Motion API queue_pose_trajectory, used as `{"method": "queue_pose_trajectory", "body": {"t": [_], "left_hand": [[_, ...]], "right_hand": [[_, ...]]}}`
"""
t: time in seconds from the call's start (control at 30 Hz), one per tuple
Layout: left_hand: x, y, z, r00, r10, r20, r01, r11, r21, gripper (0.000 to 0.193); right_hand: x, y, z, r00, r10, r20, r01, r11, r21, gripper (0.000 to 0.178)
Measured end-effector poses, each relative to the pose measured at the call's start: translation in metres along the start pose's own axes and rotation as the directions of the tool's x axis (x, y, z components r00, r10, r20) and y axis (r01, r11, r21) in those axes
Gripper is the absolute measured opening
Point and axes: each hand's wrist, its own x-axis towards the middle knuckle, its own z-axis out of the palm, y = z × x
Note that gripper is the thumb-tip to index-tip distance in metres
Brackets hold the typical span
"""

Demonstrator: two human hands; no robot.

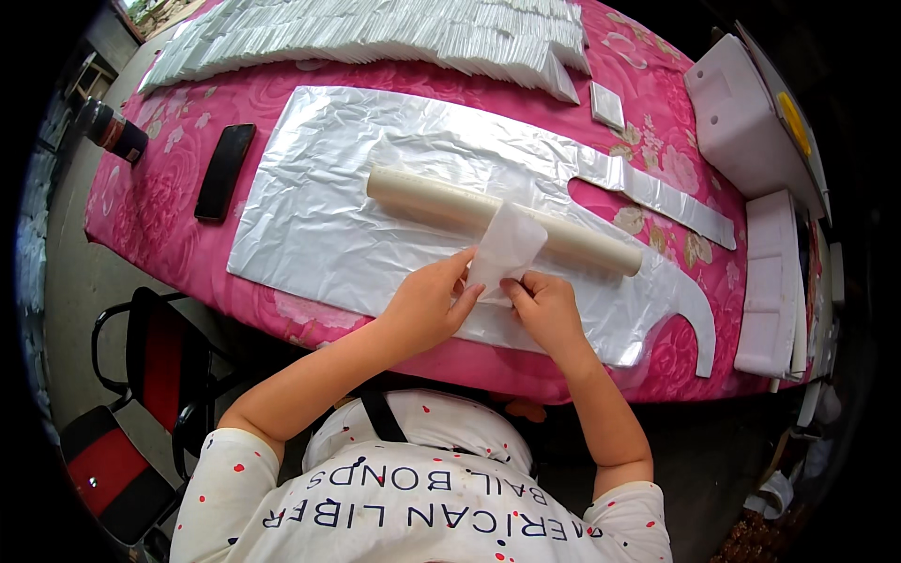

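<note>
Between my two hands is a folded piece of thin, whitish plastic film (507, 246), raised over the table. My left hand (427, 298) pinches its left edge between thumb and fingers. The lower right corner is gripped by my right hand (546, 308), with its fingers curled in. Just beyond lies a long cream roller tube (422, 194), slanting down to the right and partly covered by the film. Under it all spreads a shiny silver-white plastic sheet (314, 178), wrinkled, with strap-like ends at the right around cut-out openings.
Rows of folded white plastic packets (394, 38) line the far edge of the pink floral tablecloth (169, 211). One small packet (607, 105) lies apart. A black phone (225, 174) and dark jar (114, 131) sit left; white foam boxes (741, 113) stand right. Chairs (155, 361) are lower left.
</note>
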Motion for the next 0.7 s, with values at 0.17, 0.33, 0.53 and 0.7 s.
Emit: {"method": "queue_pose_trajectory", "body": {"t": [0.17,0.33,0.53,0.7], "left_hand": [[-0.008,-0.015,0.011,0.863,0.500,-0.065,-0.407,0.766,0.497,0.056],[-0.018,-0.019,0.036,0.936,0.328,0.125,-0.331,0.702,0.631,0.071],[-0.019,-0.021,0.038,0.952,0.277,0.128,-0.290,0.691,0.662,0.075],[-0.017,-0.020,0.037,0.948,0.287,0.135,-0.301,0.680,0.669,0.074]], "right_hand": [[0.016,-0.010,-0.005,0.982,0.154,0.111,-0.169,0.977,0.134,0.032],[0.015,-0.007,-0.003,0.981,0.175,0.088,-0.187,0.970,0.153,0.026],[-0.007,-0.010,0.006,0.994,-0.038,-0.105,0.029,0.996,-0.090,0.022],[-0.012,0.008,0.003,0.800,-0.522,-0.296,0.331,0.796,-0.508,0.036]]}}
